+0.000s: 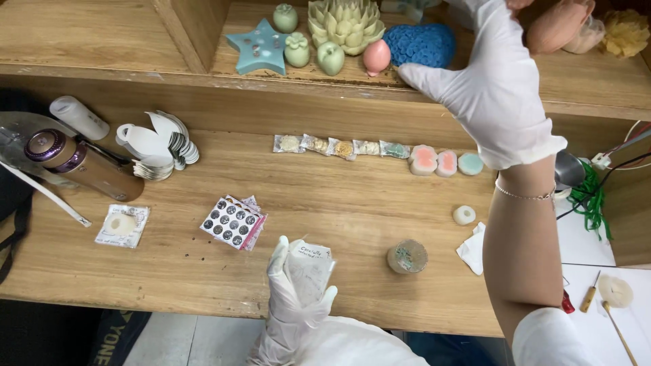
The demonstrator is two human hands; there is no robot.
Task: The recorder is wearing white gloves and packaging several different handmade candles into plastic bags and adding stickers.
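Gloved hands at wooden surface (pixel 352 224), one low, one raised.
Left hand (pixel 288 298) grips a small clear packet (pixel 310 271), near edge, long axis upright, tilted slightly right. Right hand (pixel 491 88) spread open at far shelf (pixel 583 81), touching blue heart-shaped soap (pixel 420 44).

A row of small clear packets (pixel 341 146) with pale contents lies along the back of the wooden table (pixel 339 203). A white-edged sheet of round dark stickers (pixel 233 221) lies mid-table; a square clear packet (pixel 123 225) lies left. The left hand (pixel 291 298) holds a small clear bag with a white label (pixel 310 270).
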